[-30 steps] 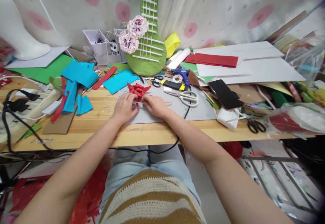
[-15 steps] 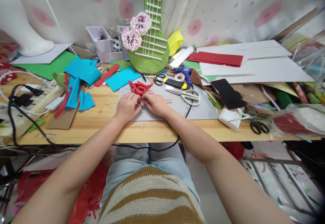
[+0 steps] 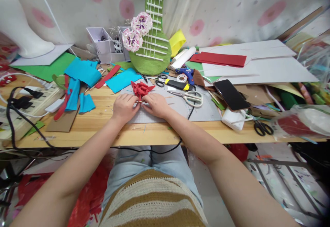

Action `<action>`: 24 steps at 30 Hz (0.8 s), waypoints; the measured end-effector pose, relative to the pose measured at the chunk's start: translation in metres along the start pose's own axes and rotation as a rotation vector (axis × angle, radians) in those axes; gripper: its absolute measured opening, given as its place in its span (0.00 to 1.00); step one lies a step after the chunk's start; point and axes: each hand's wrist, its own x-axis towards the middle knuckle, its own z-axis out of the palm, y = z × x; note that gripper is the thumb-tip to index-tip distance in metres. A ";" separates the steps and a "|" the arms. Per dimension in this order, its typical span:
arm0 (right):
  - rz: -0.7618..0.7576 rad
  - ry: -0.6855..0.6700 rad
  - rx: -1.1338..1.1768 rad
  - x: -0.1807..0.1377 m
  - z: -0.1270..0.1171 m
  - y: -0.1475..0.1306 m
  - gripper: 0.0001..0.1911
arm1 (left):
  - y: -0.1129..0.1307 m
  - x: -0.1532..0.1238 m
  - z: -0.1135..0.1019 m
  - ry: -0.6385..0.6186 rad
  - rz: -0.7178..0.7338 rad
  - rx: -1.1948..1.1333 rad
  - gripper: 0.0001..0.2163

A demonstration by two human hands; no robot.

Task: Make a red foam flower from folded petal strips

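Observation:
A red crepe-paper piece [image 3: 142, 88] with pointed tips and bunched folds in its middle sits just beyond my fingertips, above the grey cutting mat [image 3: 206, 113]. My left hand [image 3: 125, 107] pinches its narrow near end from the left. From the right, my right hand [image 3: 156, 105] closes on the same end, thumb and fingers together. The fingertips of both hands almost meet there and hide most of what lies between them. A thin wooden stick [image 3: 169, 97] shows beside my right hand. White-handled scissors [image 3: 194, 99] and a yellow-and-black cutter [image 3: 177, 84] lie farther right.
Behind the mat stands a green guitar-shaped craft [image 3: 152, 64] with paper flowers. Blue paper [image 3: 123, 80] lies left of it. A blue glue gun [image 3: 189, 74], phone [image 3: 231, 94] and black scissors [image 3: 263, 128] are on the right. The power strip [image 3: 33, 106] and cables occupy the left.
Both hands have shifted slightly left and toward me along the red piece's near end. More of the red paper shows above the fingers. The view has turned a little.

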 end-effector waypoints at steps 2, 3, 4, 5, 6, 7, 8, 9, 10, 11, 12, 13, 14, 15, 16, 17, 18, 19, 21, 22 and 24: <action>-0.007 0.004 -0.031 0.002 0.002 0.000 0.08 | 0.002 0.001 -0.001 0.010 -0.010 0.006 0.07; -0.004 0.004 -0.049 0.003 0.003 0.000 0.08 | 0.003 0.002 -0.002 0.015 -0.015 0.006 0.07; 0.000 0.003 -0.067 0.004 0.004 0.000 0.08 | 0.004 0.003 -0.002 0.018 -0.020 0.003 0.07; 0.003 0.001 -0.081 0.005 0.005 0.000 0.08 | 0.005 0.003 -0.003 0.020 -0.026 -0.002 0.07; 0.003 0.000 -0.092 0.006 0.006 0.000 0.09 | 0.007 0.003 -0.003 0.022 -0.033 -0.008 0.06; 0.002 0.000 -0.098 0.006 0.007 0.000 0.09 | 0.008 0.003 -0.003 0.023 -0.039 -0.014 0.06; -0.002 0.001 -0.100 0.007 0.007 0.000 0.09 | 0.009 0.003 -0.003 0.022 -0.044 -0.020 0.07; -0.008 0.003 -0.102 0.007 0.007 0.000 0.10 | 0.009 0.002 -0.003 0.017 -0.047 -0.025 0.07; -0.014 0.006 -0.103 0.007 0.007 0.000 0.11 | 0.009 0.001 -0.003 0.009 -0.049 -0.027 0.07; -0.020 0.008 -0.104 0.007 0.007 0.000 0.12 | 0.009 0.001 -0.003 0.001 -0.052 -0.025 0.07; -0.029 0.008 -0.103 0.007 0.007 0.000 0.12 | 0.009 0.000 -0.003 -0.006 -0.055 -0.019 0.06; -0.038 0.007 -0.099 0.007 0.006 0.000 0.13 | 0.008 -0.001 -0.002 -0.011 -0.058 -0.013 0.06; -0.046 0.005 -0.092 0.007 0.006 0.000 0.13 | 0.007 -0.002 -0.002 -0.011 -0.060 -0.008 0.05; -0.053 0.004 -0.082 0.007 0.005 0.001 0.13 | 0.006 -0.003 -0.002 -0.009 -0.061 -0.005 0.05; -0.058 0.005 -0.069 0.007 0.004 0.001 0.13 | 0.005 -0.004 -0.001 -0.006 -0.062 -0.005 0.05; -0.061 0.006 -0.058 0.007 0.004 0.001 0.13 | 0.004 -0.004 -0.001 -0.005 -0.063 -0.009 0.05; -0.064 0.008 -0.050 0.007 0.004 0.001 0.13 | 0.003 -0.005 -0.001 -0.003 -0.067 -0.013 0.06; -0.066 0.010 -0.048 0.007 0.004 0.002 0.13 | 0.003 -0.005 -0.001 -0.002 -0.075 -0.017 0.06; -0.071 0.013 -0.060 0.008 0.006 0.002 0.13 | 0.004 -0.005 -0.001 0.002 -0.093 -0.033 0.07; -0.073 0.015 -0.071 0.008 0.007 0.003 0.13 | 0.005 -0.006 -0.001 0.007 -0.101 -0.045 0.07; -0.076 0.021 -0.091 0.009 0.009 0.003 0.13 | 0.007 -0.006 -0.001 0.016 -0.110 -0.070 0.06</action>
